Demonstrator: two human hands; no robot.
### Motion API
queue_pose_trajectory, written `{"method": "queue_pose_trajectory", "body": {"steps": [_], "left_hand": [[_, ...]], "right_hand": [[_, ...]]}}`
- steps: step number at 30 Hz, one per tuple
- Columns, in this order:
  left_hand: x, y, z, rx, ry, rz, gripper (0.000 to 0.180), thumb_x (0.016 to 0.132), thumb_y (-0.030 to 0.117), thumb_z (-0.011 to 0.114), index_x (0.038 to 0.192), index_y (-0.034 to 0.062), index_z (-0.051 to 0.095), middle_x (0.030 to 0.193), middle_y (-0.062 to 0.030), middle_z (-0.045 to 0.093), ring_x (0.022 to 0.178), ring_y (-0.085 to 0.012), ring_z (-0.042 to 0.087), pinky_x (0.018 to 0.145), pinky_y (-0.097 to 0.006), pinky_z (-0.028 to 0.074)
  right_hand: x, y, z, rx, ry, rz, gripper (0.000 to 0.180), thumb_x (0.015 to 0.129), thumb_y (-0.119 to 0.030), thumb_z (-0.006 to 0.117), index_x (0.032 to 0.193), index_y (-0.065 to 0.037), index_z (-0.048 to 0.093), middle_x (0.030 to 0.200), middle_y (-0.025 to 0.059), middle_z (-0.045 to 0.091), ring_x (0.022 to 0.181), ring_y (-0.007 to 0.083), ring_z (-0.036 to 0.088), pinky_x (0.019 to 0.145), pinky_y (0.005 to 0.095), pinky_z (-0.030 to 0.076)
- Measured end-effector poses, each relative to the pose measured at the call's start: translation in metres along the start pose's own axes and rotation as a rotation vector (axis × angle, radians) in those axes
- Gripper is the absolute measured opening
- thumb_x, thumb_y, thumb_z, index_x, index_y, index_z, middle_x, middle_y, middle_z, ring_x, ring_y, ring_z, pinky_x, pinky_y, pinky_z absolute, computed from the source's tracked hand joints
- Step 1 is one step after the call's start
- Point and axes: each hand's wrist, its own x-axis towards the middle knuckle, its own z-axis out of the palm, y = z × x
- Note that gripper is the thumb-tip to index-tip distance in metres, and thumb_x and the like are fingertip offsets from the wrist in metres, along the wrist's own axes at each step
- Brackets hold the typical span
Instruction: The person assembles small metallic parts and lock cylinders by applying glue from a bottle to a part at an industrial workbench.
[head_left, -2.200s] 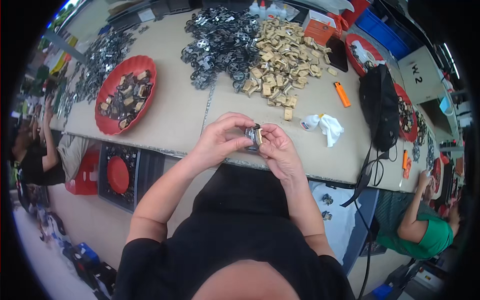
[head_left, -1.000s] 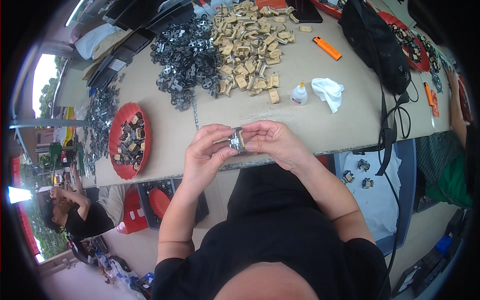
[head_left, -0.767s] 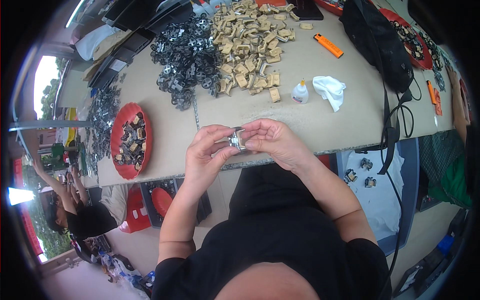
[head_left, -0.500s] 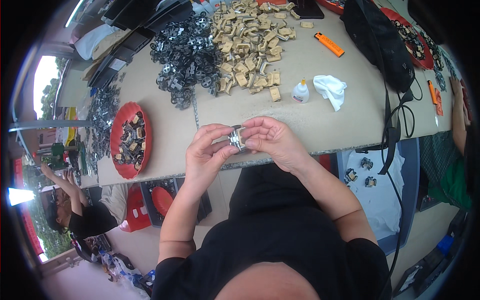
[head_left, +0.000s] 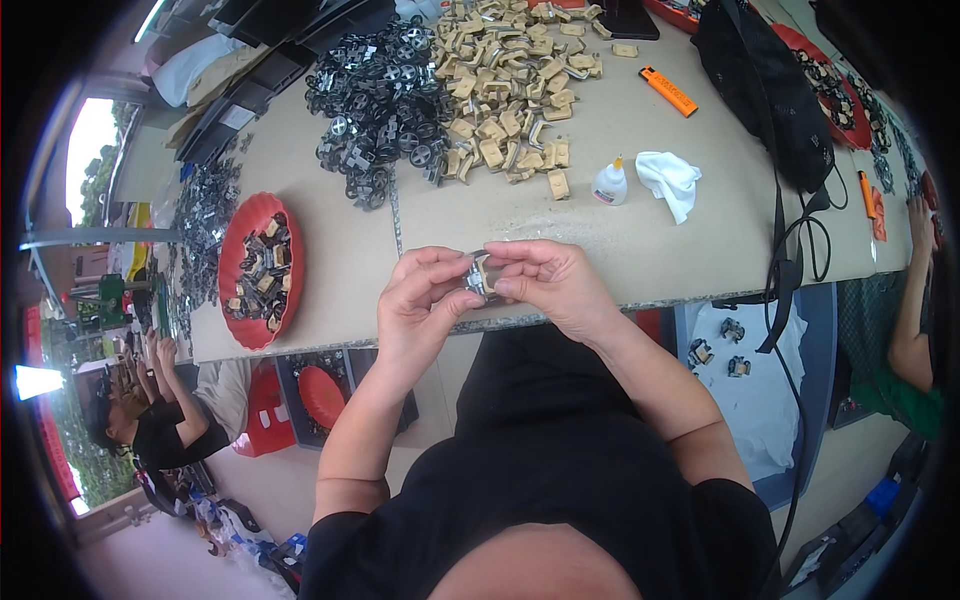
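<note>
Over the table's front edge, my left hand (head_left: 424, 296) pinches the silver and dark side of a small part (head_left: 477, 278). My right hand (head_left: 551, 283) grips that part's tan side between thumb and fingers. Both hands are closed, and their fingertips hide much of the part. Beyond them lies a heap of tan, bracket-shaped pieces (head_left: 515, 85), touching a heap of dark pieces with small wheels (head_left: 375, 110) on its left. A white squeeze bottle (head_left: 609, 183) with a yellow tip stands right of the hands, beside a crumpled white cloth (head_left: 670, 181).
A red scalloped bowl (head_left: 232, 297) of tan and dark parts sits at the left. An orange lighter-shaped object (head_left: 668, 91) lies far right, near a black bag (head_left: 760, 90) with hanging straps. Below the table, a grey bin (head_left: 818, 350) holds several parts on white sheeting. Other people work at both sides.
The view has shifted slightly, so the table things sit a little to the right. Both hands keep hold of the part. The person at the left has lowered their arms.
</note>
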Motion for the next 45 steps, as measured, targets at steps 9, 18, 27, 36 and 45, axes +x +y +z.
{"method": "queue_pose_trajectory", "body": {"steps": [9,18,27,36,45], "left_hand": [[0.001,-0.008,-0.002,-0.077,0.007,0.025,0.030,0.071,-0.011,0.060,0.099,-0.0038,0.053,0.104,-0.0081,0.041,0.089,-0.0172,0.055,0.078,-0.027,0.051],[0.000,-0.019,0.006,-0.026,0.124,0.078,0.026,0.068,-0.011,0.063,0.089,-0.0024,0.051,0.100,-0.0065,0.038,0.089,-0.0175,0.054,0.078,-0.028,0.052],[-0.007,-0.020,0.009,-0.233,0.147,-0.036,0.026,0.066,-0.014,0.062,0.085,-0.0003,0.051,0.098,-0.0063,0.039,0.089,-0.0152,0.053,0.076,-0.028,0.052],[0.007,0.001,-0.025,0.596,-0.169,0.156,0.030,0.066,-0.001,0.066,0.094,0.0027,0.055,0.094,-0.0087,0.048,0.085,-0.0210,0.056,0.067,-0.030,0.049],[0.026,0.001,-0.042,0.734,-0.418,0.392,0.028,0.060,0.011,0.069,0.085,0.0053,0.057,0.091,-0.0059,0.057,0.080,-0.0247,0.056,0.065,-0.032,0.047]], "right_hand": [[0.001,-0.001,0.004,0.031,0.064,-0.017,0.031,0.079,0.003,0.054,0.110,0.003,0.047,0.100,0.0112,0.057,0.087,0.0121,0.056,0.075,0.0241,0.048],[-0.002,0.002,0.006,-0.144,-0.015,-0.060,0.036,0.077,0.004,0.055,0.112,0.003,0.046,0.113,0.0115,0.051,0.103,0.0120,0.048,0.082,0.0231,0.039],[0.000,0.009,0.004,-0.398,-0.025,-0.150,0.036,0.070,0.006,0.060,0.104,0.003,0.050,0.114,0.0129,0.050,0.102,0.0130,0.048,0.082,0.0251,0.038],[0.000,0.007,0.003,-0.483,-0.060,-0.129,0.032,0.069,0.008,0.058,0.100,0.003,0.051,0.101,0.0088,0.054,0.091,0.0112,0.050,0.079,0.0252,0.041],[0.002,0.012,0.016,-0.587,0.056,-0.222,0.025,0.066,-0.001,0.063,0.090,-0.001,0.054,0.090,0.0059,0.059,0.073,0.0116,0.054,0.067,0.0250,0.044]]}}
